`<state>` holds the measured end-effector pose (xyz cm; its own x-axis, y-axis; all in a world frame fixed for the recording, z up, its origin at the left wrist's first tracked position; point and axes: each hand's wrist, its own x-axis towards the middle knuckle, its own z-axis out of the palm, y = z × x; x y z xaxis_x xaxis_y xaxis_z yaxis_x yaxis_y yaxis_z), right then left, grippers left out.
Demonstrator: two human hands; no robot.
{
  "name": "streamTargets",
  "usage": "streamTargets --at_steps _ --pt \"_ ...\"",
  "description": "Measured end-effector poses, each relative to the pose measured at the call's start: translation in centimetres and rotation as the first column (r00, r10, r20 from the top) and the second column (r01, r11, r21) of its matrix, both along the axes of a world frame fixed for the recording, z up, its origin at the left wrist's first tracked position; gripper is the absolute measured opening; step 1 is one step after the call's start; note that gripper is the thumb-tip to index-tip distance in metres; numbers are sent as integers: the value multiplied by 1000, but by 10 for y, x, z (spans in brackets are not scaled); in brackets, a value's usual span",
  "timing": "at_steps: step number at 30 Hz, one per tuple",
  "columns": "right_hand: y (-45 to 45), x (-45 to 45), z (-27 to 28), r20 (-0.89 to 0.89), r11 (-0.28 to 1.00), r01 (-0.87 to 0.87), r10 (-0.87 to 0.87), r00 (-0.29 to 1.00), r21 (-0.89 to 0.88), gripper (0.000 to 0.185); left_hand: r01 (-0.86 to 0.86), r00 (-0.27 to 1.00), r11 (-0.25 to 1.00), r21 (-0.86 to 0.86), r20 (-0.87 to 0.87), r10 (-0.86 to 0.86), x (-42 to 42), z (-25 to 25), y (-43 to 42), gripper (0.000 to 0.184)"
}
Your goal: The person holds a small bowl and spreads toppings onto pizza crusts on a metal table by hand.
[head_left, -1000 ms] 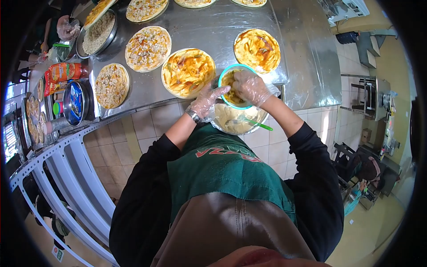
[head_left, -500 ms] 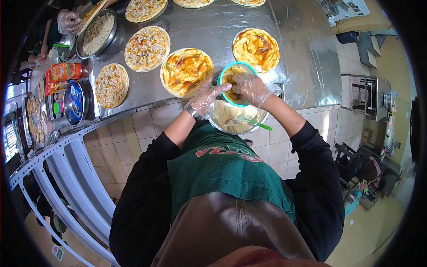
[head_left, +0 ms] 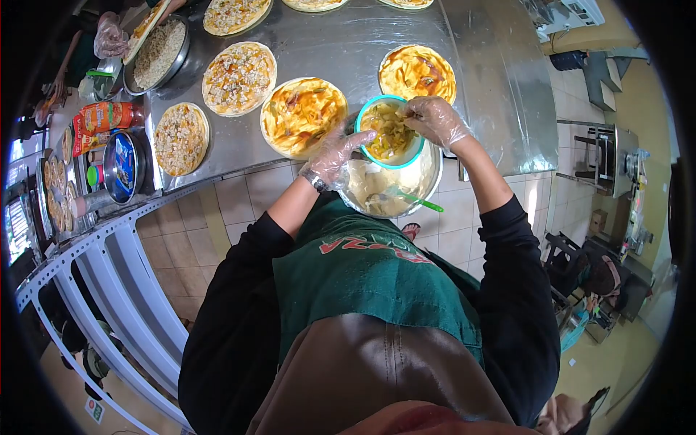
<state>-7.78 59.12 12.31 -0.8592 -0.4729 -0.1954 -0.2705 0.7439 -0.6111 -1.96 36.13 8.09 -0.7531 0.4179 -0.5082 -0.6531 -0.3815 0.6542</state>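
Note:
My left hand (head_left: 330,158), in a clear plastic glove, grips the left side of a turquoise-rimmed bowl (head_left: 400,164) with its thumb over the rim. Chopped yellow-green pieces (head_left: 388,134) in liquid fill the bowl. Also gloved, my right hand (head_left: 438,122) is at the bowl's upper right rim, its fingers pinched together; what they hold is hidden. Below stands a larger bowl of pale cream (head_left: 373,180) with a green-handled spoon (head_left: 420,201) in it. Just beyond my hands lie two sauce-covered pizza bases, one on the left (head_left: 304,116) and one on the right (head_left: 418,71).
Crumb-topped pizzas (head_left: 239,78) lie further left on the steel table (head_left: 500,94). A metal bowl of pale crumbs (head_left: 161,54) stands at upper left, near another person's gloved hand (head_left: 111,35). A grey metal rack (head_left: 134,268) stands at left.
My right hand has come up out of the bowl's contents and shifted right to the rim. The bowl is tilted differently and its contents show more. My left hand keeps its grip.

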Motion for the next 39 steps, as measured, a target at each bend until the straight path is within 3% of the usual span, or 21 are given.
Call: streamTargets --at_steps 1,3,4,6,7,8,11,14,19,21,22,24,26,28,34,39 --pt "1 1 -2 1 1000 0 0 1000 0 19 0 1000 1000 0 1 0 -1 -1 0 74" --pt "1 3 -7 -139 981 -142 160 977 130 21 7 1000 1000 24 -28 -6 -3 -4 1 74" --pt "0 6 -7 -138 981 -142 160 977 129 21 7 1000 1000 23 -27 -7 -3 -4 1 74" --pt "-9 20 -4 -270 936 -108 205 941 335 22 -30 999 999 43 15 29 -4 -2 2 73" --pt "-17 26 -3 -332 945 -67 178 926 319 10 -30 999 999 43 17 30 -4 0 3 73" --pt "-23 31 -4 -331 945 -68 178 927 319 10 -37 999 999 37 22 36 -5 1 3 73" --pt "-35 41 -31 -319 773 -56 326 890 632 11 -24 1000 1000 -7 12 24 -5 -1 6 72" --pt "-41 41 -41 -257 759 -88 324 911 645 11 -16 1000 999 -32 15 16 -4 2 7 71" --pt "-34 29 -37 -244 842 -69 232 942 535 13 -41 997 999 -12 62 42 -4 4 3 70" --pt "-30 18 -22 -30 968 24 -17 999 250 17 -12 999 1000 -14 45 12 -6 4 2 69" --pt "-28 13 -19 -30 968 24 -17 999 251 17 -12 999 1000 -13 45 13 -6 4 2 69" --pt "-23 2 -17 134 990 119 -108 985 -73 20 -6 1000 1000 -1 22 6 -6 3 4 68" --pt "-19 -3 -20 104 990 120 -111 988 -79 21 0 1000 1000 13 16 0 -5 -5 6 68" --pt "-19 -6 -20 -127 996 14 -2 992 88 24 -1 1000 1000 24 10 1 -6 -4 6 69" --pt "-13 -1 -4 -218 997 13 2 976 71 21 -12 999 999 38 50 10 -6 -4 2 70" --pt "-8 -1 -14 -183 997 14 -1 983 71 18 7 1000 1000 10 16 -8 -5 -7 4 70"
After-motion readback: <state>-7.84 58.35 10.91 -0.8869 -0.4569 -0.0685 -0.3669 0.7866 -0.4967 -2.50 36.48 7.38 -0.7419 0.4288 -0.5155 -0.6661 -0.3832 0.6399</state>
